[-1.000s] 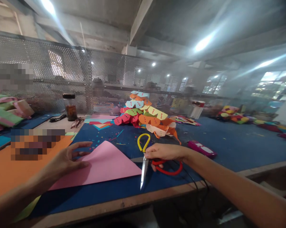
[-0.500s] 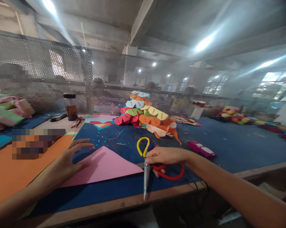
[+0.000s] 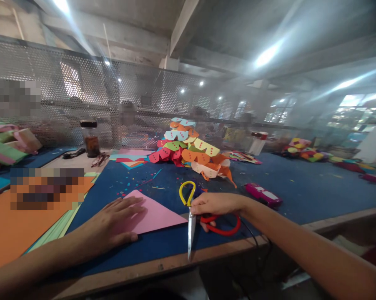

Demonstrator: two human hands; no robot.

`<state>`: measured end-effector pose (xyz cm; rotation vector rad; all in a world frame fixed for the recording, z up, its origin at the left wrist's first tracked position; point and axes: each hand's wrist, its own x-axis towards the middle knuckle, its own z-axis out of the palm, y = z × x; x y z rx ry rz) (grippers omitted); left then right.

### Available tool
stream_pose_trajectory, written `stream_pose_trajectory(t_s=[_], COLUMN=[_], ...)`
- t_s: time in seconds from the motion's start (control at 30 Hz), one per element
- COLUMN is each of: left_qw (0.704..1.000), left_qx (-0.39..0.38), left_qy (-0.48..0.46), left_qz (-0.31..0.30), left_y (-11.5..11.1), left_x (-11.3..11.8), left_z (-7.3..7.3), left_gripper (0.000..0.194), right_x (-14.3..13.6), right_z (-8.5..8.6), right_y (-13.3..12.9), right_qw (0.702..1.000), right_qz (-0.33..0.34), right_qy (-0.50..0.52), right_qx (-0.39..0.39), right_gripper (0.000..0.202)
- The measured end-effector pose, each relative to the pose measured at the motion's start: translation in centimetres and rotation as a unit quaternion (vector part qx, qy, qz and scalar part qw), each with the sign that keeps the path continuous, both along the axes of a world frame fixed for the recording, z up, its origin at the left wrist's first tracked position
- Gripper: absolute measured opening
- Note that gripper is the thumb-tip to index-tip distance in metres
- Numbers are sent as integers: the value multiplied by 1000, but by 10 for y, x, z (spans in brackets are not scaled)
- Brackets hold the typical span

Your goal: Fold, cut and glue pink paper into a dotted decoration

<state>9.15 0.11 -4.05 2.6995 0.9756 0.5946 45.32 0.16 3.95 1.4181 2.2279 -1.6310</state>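
Observation:
My left hand (image 3: 121, 218) lies with fingers stretched out over the left part of a pink sheet of paper (image 3: 156, 214), which looks folded into a triangle. My right hand (image 3: 208, 206) is closed around the middle of a pair of scissors (image 3: 190, 233). Their blades are spread: one points down toward the table edge, the other left, at the paper's right tip. A yellow handle loop stands up beyond my fingers and a red loop extends to the right. Part of the scissors is hidden under my right hand.
Dotted paper cutouts (image 3: 178, 152) are heaped at the back centre. Orange sheets (image 3: 6, 233) with pale green ones lie left. A purple object (image 3: 263, 195) rests right. A dark-lidded jar (image 3: 91, 141) stands before the perforated metal screen (image 3: 141, 87). The wooden table edge (image 3: 156, 266) runs in front.
My left hand has moved right and come down flat over the pink paper. The paper's left corner is now covered or shifted right. My right hand and the scissors stay nearly still.

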Motion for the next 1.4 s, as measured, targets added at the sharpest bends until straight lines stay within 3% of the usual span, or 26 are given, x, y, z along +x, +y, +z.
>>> stream_pose_trajectory(t_s=[0.23,0.63,1.17,1.4], left_qw=[997,997,992,986], left_qx=[-15,19,70,61], left_qy=[49,55,87,120], left_qz=[-51,-40,-55,-93], left_y=[-2,-4,1,4], left_x=[-5,-2,-5,8], left_z=[4,1,-5,18], left_gripper=[53,48,49,53], right_x=[4,4,3,5], right_z=[-3,-3,-6,-6], right_y=[-5,-13,-26,-22], right_qw=[1000,1000,998,997], right_qz=[-23,-15,-52,-64], right_qy=[-2,-18,-11,-14], right_qx=[-4,8,43,39], right_gripper=[53,45,40,36])
